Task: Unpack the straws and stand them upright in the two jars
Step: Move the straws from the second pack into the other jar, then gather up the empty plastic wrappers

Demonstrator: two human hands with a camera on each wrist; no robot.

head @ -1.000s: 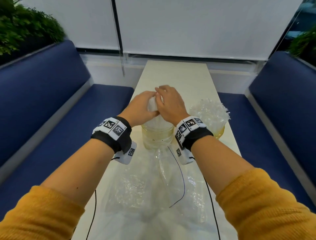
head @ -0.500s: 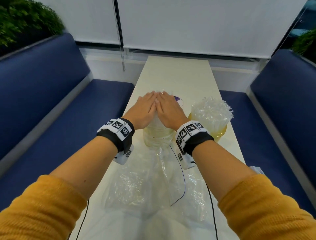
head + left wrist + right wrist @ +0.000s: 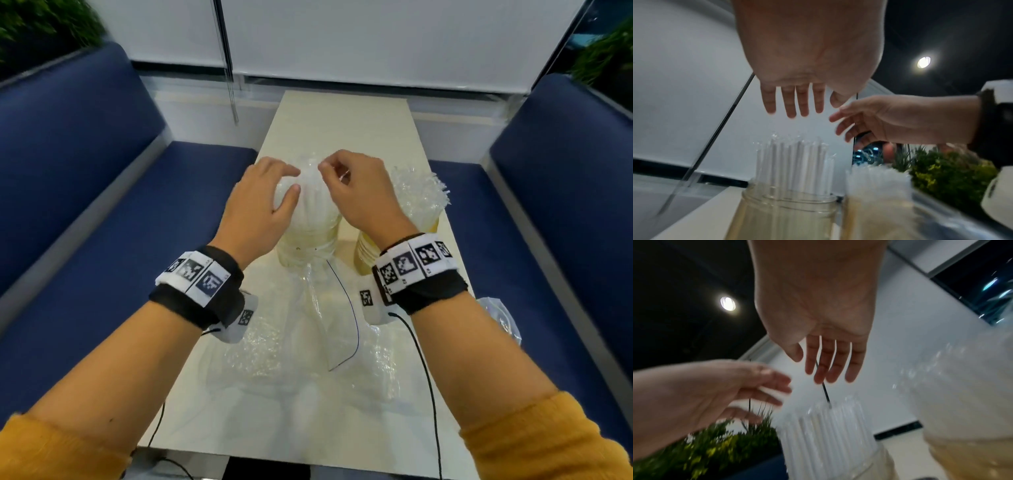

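Two clear jars stand mid-table. The left jar (image 3: 308,246) holds a tight bundle of white wrapped straws (image 3: 310,202) standing upright. The right jar (image 3: 430,222) is packed with wrapped straws (image 3: 419,192) too. My left hand (image 3: 274,185) hovers over the left side of the left bundle, fingers relaxed and spread. My right hand (image 3: 346,185) hovers over its right side. In the left wrist view the left hand's fingers (image 3: 795,100) hang above the straw tips (image 3: 795,155) without touching. The right wrist view shows my right hand's fingers (image 3: 830,363) straight above the straws (image 3: 828,426).
Empty clear plastic bags (image 3: 294,346) lie crumpled on the white table (image 3: 342,120) in front of the jars. Another bag (image 3: 500,318) hangs at the right edge. Thin black cables (image 3: 424,370) trail from my wrists. Blue benches (image 3: 102,212) flank the table.
Half a second ago both palms lay flat together on the straw tops of the left jar. Now the hands have lifted off and parted slightly.
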